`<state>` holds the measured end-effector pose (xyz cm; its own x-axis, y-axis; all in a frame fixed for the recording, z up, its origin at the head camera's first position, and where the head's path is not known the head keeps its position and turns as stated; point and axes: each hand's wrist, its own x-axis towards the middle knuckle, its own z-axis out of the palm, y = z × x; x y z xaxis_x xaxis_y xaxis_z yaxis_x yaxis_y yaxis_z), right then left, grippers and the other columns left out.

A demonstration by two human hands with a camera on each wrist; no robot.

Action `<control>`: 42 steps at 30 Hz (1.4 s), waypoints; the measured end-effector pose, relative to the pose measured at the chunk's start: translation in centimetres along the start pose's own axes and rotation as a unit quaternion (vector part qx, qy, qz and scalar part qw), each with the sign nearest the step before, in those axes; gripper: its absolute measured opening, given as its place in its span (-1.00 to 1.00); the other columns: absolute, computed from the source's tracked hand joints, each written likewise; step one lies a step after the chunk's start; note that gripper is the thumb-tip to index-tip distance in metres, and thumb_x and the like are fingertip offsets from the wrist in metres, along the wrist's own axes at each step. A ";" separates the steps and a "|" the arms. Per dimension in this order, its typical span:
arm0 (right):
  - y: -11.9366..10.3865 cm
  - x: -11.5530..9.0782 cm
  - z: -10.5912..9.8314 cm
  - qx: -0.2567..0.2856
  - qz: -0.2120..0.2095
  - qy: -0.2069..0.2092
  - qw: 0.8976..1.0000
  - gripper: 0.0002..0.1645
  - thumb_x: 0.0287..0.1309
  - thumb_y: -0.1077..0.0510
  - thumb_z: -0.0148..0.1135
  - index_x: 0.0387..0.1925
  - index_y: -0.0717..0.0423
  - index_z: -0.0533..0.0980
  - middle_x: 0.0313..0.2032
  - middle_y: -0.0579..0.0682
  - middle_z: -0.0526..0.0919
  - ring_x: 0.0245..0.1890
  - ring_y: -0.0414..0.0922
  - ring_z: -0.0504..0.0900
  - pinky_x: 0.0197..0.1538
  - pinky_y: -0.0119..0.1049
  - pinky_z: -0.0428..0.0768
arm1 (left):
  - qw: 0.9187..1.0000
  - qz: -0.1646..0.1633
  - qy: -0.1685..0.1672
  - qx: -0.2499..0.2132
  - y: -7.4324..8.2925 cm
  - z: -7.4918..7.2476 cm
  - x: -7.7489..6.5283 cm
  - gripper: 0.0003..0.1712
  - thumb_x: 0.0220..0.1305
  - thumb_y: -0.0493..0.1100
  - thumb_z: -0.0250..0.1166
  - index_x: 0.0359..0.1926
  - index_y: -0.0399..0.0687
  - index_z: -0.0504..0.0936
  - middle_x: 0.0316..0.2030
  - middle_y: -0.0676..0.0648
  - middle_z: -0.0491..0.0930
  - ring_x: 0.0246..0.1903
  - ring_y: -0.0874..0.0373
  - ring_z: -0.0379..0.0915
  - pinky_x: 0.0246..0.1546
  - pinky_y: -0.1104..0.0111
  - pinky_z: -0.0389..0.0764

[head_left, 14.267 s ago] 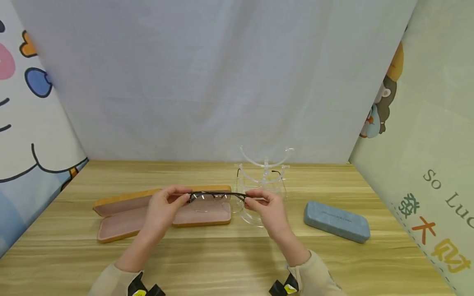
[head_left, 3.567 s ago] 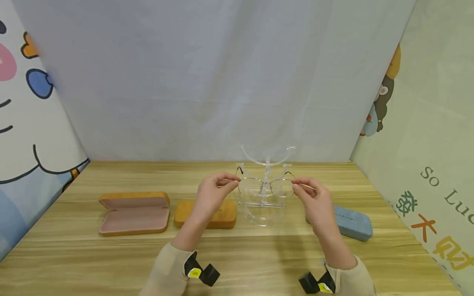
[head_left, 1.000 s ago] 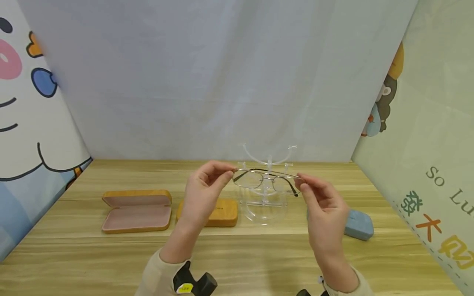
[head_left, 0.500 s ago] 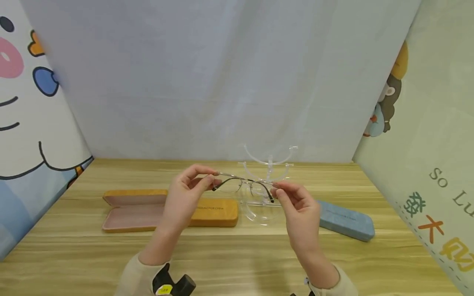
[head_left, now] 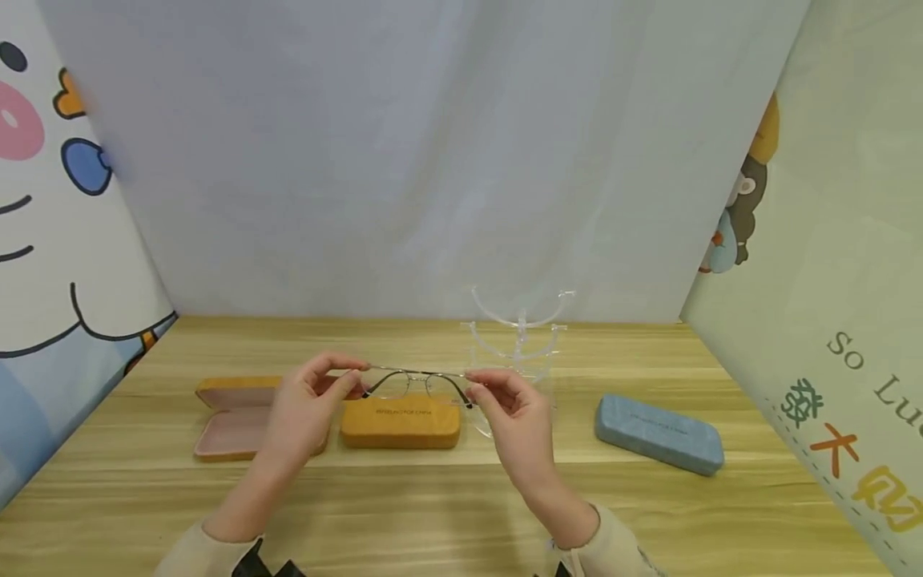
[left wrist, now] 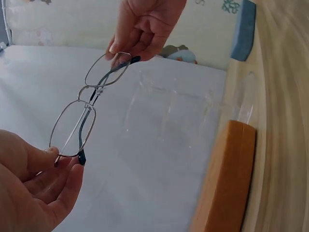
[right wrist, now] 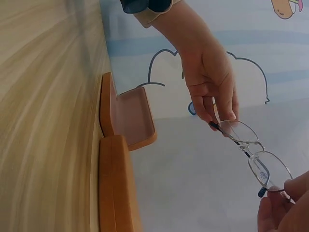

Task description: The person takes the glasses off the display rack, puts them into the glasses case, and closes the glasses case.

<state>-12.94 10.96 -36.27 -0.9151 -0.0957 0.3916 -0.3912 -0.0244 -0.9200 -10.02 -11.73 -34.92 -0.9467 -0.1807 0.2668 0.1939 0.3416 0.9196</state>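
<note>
A pair of thin metal-rimmed eyeglasses [head_left: 418,377] hangs in the air with its black-tipped temples folded in. My left hand [head_left: 299,409] pinches one end of the frame between thumb and fingers; my right hand [head_left: 519,425] pinches the other. In the left wrist view, the eyeglasses [left wrist: 79,101] slant between both hands, lenses side by side. Behind and below them, in the head view, lies a closed orange glasses case [head_left: 400,429]. To its left an open orange glasses case [head_left: 227,437] shows a pink lining, partly covered by my left hand.
A clear tiered glasses stand [head_left: 521,324] rises behind my right hand, its lower part partly hidden. A closed blue glasses case [head_left: 659,433] lies on the wooden table [head_left: 447,513] at the right. A pale curtain [head_left: 433,160] hangs along the back edge.
Earlier, both hands held black-framed glasses and the middle case was open; it was closed later. The metal-rimmed eyeglasses came off the stand, had their temples folded, and moved left.
</note>
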 end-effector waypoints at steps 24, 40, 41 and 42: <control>3.6 1.0 6.7 -0.103 0.067 -0.131 0.984 -0.84 0.09 0.24 0.22 -0.24 0.16 0.58 -0.28 0.04 0.65 -0.36 -0.08 0.63 -0.43 -0.47 0.55 | 0.990 -0.006 0.049 0.131 -5.5 -6.1 -1.2 -0.74 0.26 -0.17 0.15 -0.14 -0.26 0.59 -0.26 -0.25 0.61 -0.46 0.43 0.54 -0.43 0.47 0.60; 4.7 1.7 11.8 -0.188 0.063 -0.160 0.967 -0.92 0.04 0.24 0.27 -0.37 0.08 0.64 -0.43 -0.10 0.67 -0.52 -0.36 0.56 -0.57 -0.53 0.45 | 0.979 -0.091 0.083 0.165 -8.8 -9.2 -1.2 -0.69 0.28 -0.19 0.13 -0.09 -0.36 0.56 -0.22 -0.29 0.57 -0.55 0.48 0.52 -0.47 0.49 0.60; 4.8 1.8 12.1 -0.193 0.062 -0.161 0.966 -0.92 0.03 0.24 0.27 -0.37 0.09 0.64 -0.42 -0.10 0.67 -0.52 -0.35 0.56 -0.56 -0.54 0.45 | 0.978 -0.094 0.084 0.167 -9.0 -9.4 -1.1 -0.69 0.28 -0.18 0.13 -0.09 -0.36 0.56 -0.22 -0.28 0.57 -0.56 0.48 0.52 -0.48 0.49 0.60; 4.9 1.8 12.4 -0.198 0.060 -0.161 0.965 -0.92 0.03 0.24 0.28 -0.37 0.09 0.64 -0.42 -0.09 0.67 -0.51 -0.34 0.56 -0.55 -0.55 0.45 | 0.977 -0.096 0.085 0.169 -9.2 -9.6 -1.1 -0.69 0.28 -0.18 0.13 -0.09 -0.36 0.56 -0.23 -0.28 0.57 -0.56 0.47 0.52 -0.48 0.49 0.60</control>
<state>-15.31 -1.71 -40.22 -0.9037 -0.3796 0.1983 -0.3483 0.3822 -0.8559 -8.31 -23.50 -40.95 -0.8955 -0.4119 0.1688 -0.1065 0.5665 0.8172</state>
